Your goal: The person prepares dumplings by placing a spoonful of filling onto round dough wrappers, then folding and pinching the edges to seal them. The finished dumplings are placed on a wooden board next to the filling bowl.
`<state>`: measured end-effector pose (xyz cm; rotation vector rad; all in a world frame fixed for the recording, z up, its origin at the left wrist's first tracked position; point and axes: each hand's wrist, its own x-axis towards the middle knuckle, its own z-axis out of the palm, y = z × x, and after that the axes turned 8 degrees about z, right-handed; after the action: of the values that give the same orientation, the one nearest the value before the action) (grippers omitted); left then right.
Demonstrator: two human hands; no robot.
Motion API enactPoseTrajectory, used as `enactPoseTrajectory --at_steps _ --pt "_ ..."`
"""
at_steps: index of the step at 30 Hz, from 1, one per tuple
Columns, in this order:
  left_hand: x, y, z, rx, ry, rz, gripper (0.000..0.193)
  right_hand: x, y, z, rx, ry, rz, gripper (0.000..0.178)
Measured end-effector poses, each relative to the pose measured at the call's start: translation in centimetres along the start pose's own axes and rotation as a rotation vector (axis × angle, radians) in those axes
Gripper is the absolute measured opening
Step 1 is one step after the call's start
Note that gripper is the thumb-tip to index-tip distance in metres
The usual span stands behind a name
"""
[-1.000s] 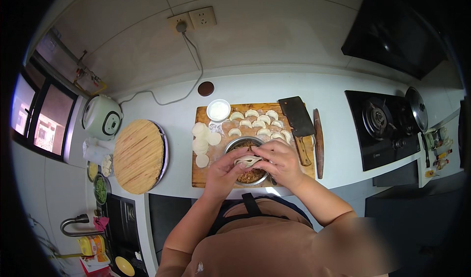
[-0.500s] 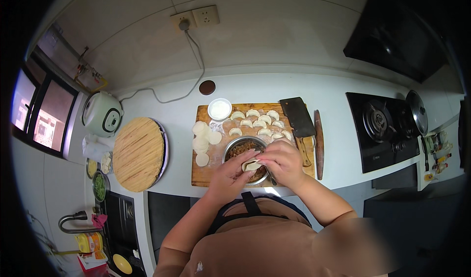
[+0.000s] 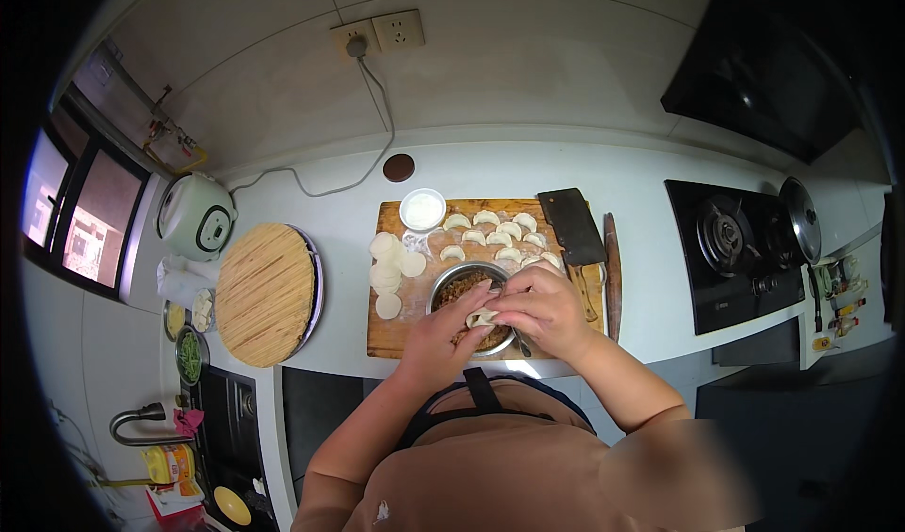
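A partly folded dumpling (image 3: 482, 318) is held between my hands over a steel bowl (image 3: 435, 291) of brown minced filling (image 3: 461, 289). My left hand (image 3: 439, 336) supports it from the left with fingers curled round it. On the other side, my right hand (image 3: 540, 311) pinches its edge. A utensil handle (image 3: 524, 347) juts from under my right hand at the bowl's rim. Beyond the bowl, several finished dumplings (image 3: 510, 254) lie on the floured wooden board (image 3: 385, 337). Round flat wrappers (image 3: 386, 273) overlap at the board's left.
A white bowl of flour (image 3: 422, 209) sits at the board's back edge. A cleaver (image 3: 572, 227) and a rolling pin (image 3: 613, 278) lie at the right, before the gas stove (image 3: 733, 249). To the left are a round wooden lid (image 3: 267, 296) and a rice cooker (image 3: 196, 217).
The dumpling's opening has narrowed as the fingers of my right hand moved along its edge. My left hand stays nearly in place.
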<state>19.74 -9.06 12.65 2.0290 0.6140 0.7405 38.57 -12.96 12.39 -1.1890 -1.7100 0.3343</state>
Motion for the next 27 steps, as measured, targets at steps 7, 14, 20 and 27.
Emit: enactPoseTrajectory --at_steps 7,14,20,27 --pt "0.1 -0.8 0.9 -0.109 0.071 0.01 0.048 -0.6 -0.6 1.1 0.1 0.116 0.029 0.012" --pt "-0.2 -2.0 1.1 -0.319 0.062 -0.088 0.038 -0.8 -0.7 1.6 0.144 0.145 0.074 0.025" --pt "0.1 -0.3 0.4 0.022 0.009 -0.035 0.037 -0.2 -1.0 0.7 0.072 0.051 0.072 0.029" --pt "0.0 -0.3 0.6 0.119 0.041 0.081 0.037 -0.6 -0.8 1.0 0.076 0.075 0.051 0.019"
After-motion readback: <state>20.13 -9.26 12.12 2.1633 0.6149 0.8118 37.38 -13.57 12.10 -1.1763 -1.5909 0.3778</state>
